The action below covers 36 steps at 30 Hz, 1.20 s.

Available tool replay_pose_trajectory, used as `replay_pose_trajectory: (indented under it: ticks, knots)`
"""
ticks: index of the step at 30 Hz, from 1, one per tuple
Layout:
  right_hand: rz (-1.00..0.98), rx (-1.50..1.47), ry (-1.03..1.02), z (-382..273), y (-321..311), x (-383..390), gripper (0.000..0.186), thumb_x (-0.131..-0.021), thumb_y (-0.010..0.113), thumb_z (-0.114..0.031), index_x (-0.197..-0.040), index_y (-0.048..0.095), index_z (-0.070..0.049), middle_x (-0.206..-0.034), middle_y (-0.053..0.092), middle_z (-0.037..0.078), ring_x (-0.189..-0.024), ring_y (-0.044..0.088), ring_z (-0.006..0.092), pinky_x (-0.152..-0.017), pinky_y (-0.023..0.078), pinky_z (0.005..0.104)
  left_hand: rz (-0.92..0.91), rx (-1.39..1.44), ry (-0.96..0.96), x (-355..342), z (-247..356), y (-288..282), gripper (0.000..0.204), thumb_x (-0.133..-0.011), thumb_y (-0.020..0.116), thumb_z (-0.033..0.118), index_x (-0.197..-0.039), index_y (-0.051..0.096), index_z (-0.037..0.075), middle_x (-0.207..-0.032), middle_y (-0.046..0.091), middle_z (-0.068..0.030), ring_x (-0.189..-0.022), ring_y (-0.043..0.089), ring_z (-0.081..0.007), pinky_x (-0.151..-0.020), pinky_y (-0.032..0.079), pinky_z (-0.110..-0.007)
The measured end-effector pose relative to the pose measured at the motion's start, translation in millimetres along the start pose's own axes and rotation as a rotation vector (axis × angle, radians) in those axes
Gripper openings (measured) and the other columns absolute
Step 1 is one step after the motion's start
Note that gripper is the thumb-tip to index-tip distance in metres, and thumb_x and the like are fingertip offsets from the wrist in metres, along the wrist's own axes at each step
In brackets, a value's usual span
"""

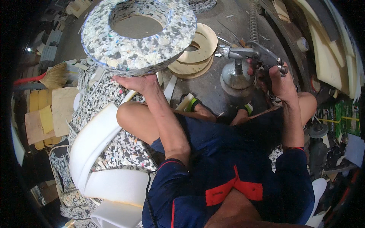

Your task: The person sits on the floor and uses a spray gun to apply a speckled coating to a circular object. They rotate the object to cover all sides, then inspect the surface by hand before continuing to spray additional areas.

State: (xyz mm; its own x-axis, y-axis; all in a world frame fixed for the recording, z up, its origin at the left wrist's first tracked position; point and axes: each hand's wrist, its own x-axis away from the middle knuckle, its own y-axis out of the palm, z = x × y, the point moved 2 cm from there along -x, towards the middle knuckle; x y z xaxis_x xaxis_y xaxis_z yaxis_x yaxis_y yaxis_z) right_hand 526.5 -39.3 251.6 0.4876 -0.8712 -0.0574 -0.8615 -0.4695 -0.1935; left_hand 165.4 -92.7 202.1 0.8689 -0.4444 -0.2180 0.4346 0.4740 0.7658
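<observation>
My left hand is closed under the near edge of a thick foam ring, speckled in white, black and grey. The ring is tilted, its broad face toward me, with a round hole through its middle. A spray gun is in my right hand, its nozzle pointing left toward the ring. Below the gun hangs its rounded metal cup. Between ring and gun, several thin tan rings lie stacked on the floor. Part of my left fingers is hidden by the foam.
A coiled hose runs along the floor beyond the gun. White foam strips lie over speckled foam at my left. A straw brush with a red handle is farther left. Cream foam sheets lean at the right.
</observation>
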Motion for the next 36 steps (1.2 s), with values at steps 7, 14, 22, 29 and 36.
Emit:
replay_pose_trajectory:
  ticks: [7, 14, 22, 29, 36]
  knots:
    - [0.104, 0.129, 0.080, 1.0, -8.1, -4.9, 0.056, -0.097, 0.055, -0.058, -0.090, 0.069, -0.004, -0.060, 0.056, -0.001, -0.054, 0.053, 0.0075, -0.048, 0.039, 0.0247, -0.050, 0.034, -0.062, 6.2, -6.6, -1.4, 0.073, -0.100, 0.022, 0.060, -0.154, 0.030, 0.011, -0.155, 0.036, -0.0146, -0.140, 0.040, -0.0370, -0.115, 0.035, -0.053]
    - [0.143, 0.138, 0.114, 9.1, -3.5, -2.4, 0.041, -0.101, 0.057, -0.041, -0.087, 0.066, -0.003, -0.063, 0.056, -0.001, -0.058, 0.052, 0.0063, -0.052, 0.040, 0.0262, -0.070, 0.083, -0.053, 7.0, -15.4, 0.5, 0.070, -0.101, 0.024, 0.058, -0.153, 0.031, 0.011, -0.152, 0.039, -0.0141, -0.138, 0.042, -0.0358, -0.113, 0.038, -0.051]
    - [-0.075, -0.032, -0.027, 6.1, 1.1, 13.3, 0.068, -0.100, 0.044, -0.062, -0.115, 0.066, 0.000, -0.084, 0.071, 0.004, -0.052, 0.052, 0.0075, -0.045, 0.039, 0.0230, -0.061, 0.126, -0.079, 10.3, -39.1, -3.1, 0.066, -0.103, 0.024, 0.052, -0.152, 0.032, 0.009, -0.151, 0.041, -0.0131, -0.136, 0.044, -0.0342, -0.114, 0.038, -0.050]
    - [0.160, -0.009, 0.032, 25.3, -45.4, -5.4, 0.048, -0.102, 0.049, -0.042, -0.118, 0.065, 0.000, -0.086, 0.072, 0.007, -0.057, 0.056, 0.0092, -0.051, 0.043, 0.0227, 0.063, 0.041, -0.300, 1.4, -75.1, -37.6, 0.066, -0.101, 0.027, 0.050, -0.150, 0.038, 0.007, -0.151, 0.043, -0.0149, -0.137, 0.044, -0.0360, -0.113, 0.038, -0.052]
    - [0.484, -0.034, 0.018, 103.1, -127.6, -38.8, 0.027, -0.092, 0.065, -0.016, -0.111, 0.067, 0.002, -0.086, 0.072, 0.009, -0.070, 0.064, 0.0155, -0.068, 0.053, 0.0300, 0.044, 0.035, -0.501, 2.6, -160.2, -59.0, 0.067, -0.100, 0.030, 0.049, -0.150, 0.039, 0.005, -0.153, 0.042, -0.0172, -0.140, 0.040, -0.0388, -0.116, 0.034, -0.054]
